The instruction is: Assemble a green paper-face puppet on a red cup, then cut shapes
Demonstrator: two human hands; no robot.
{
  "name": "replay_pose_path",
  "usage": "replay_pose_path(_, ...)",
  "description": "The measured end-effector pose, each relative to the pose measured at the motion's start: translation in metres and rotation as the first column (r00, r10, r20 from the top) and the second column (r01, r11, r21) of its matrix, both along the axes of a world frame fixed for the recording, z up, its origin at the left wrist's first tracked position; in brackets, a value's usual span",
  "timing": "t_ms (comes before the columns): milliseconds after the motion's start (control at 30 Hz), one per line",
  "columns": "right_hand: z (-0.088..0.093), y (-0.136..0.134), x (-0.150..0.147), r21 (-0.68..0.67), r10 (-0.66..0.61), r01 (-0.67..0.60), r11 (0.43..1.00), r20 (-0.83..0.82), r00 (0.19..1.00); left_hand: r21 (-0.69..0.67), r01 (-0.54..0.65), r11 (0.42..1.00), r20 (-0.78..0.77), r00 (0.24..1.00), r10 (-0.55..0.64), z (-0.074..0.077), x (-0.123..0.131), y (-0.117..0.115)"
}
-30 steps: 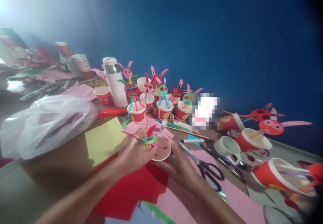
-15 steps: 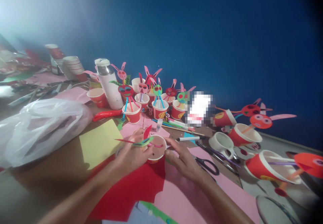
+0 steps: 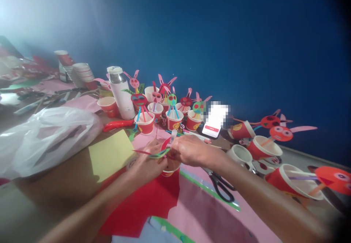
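Head view. The left hand [image 3: 149,162] has its grip clenched on a paper cup [image 3: 170,167] and on the green paper cut-out [image 3: 159,154] mounted at the cup's rim; the cup stands on the bench [image 3: 55,192], at 3 o'clock of that hand and touching it. The right hand [image 3: 188,150] lies over the cup's mouth from 1 o'clock, fingers curled at the cut-out; whether this grip actually pinches anything cannot be told. A red paper sheet [image 3: 148,202] lies under the cup, a yellow sheet [image 3: 111,154] at 10 o'clock of the left hand, and black scissors [image 3: 221,186] at 4 o'clock of the right hand. Finished cup figures [image 3: 164,109] stand in a group at 12 o'clock, with a white flask [image 3: 120,93] beside them and a plastic bag [image 3: 46,137] at 9 o'clock.
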State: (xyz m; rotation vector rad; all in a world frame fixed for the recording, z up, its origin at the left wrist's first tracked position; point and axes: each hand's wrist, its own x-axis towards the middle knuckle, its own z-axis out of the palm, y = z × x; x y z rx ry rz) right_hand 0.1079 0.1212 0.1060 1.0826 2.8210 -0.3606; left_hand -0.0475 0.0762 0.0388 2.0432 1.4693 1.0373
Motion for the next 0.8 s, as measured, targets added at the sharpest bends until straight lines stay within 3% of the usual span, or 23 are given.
replay_pose_path(167, -0.001, 0.004, -0.016, -0.019, 0.033, -0.030, 0.999, 0.174, 0.984, 0.018, 0.090, 0.996, -0.024, 0.996, -0.089, 0.004, 0.001, 0.003)
replay_pose_path(367, -0.004, -0.001, -0.017, -0.003, 0.042, -0.042, 0.999, 0.216, 0.976, -0.001, 0.073, 0.997, -0.034, 0.997, -0.073, 0.004, -0.001, 0.004)
replay_pose_path(567, -0.013, -0.002, -0.015, -0.008, 0.034, -0.033, 0.999, 0.131, 0.991, -0.039, 0.055, 0.998, -0.035, 0.998, -0.056, 0.003, 0.001, 0.002)
replay_pose_path(700, -0.003, 0.003, 0.001, -0.031, 0.025, -0.025, 0.999, 0.007, 1.000, -0.087, 0.039, 0.995, -0.026, 0.999, -0.042, 0.006, 0.003, 0.001)
replay_pose_path(800, 0.003, 0.003, 0.020, -0.004, -0.072, 0.072, 0.997, -0.117, 0.991, -0.134, 0.014, 0.991, -0.013, 1.000, -0.016, 0.008, 0.002, 0.000)
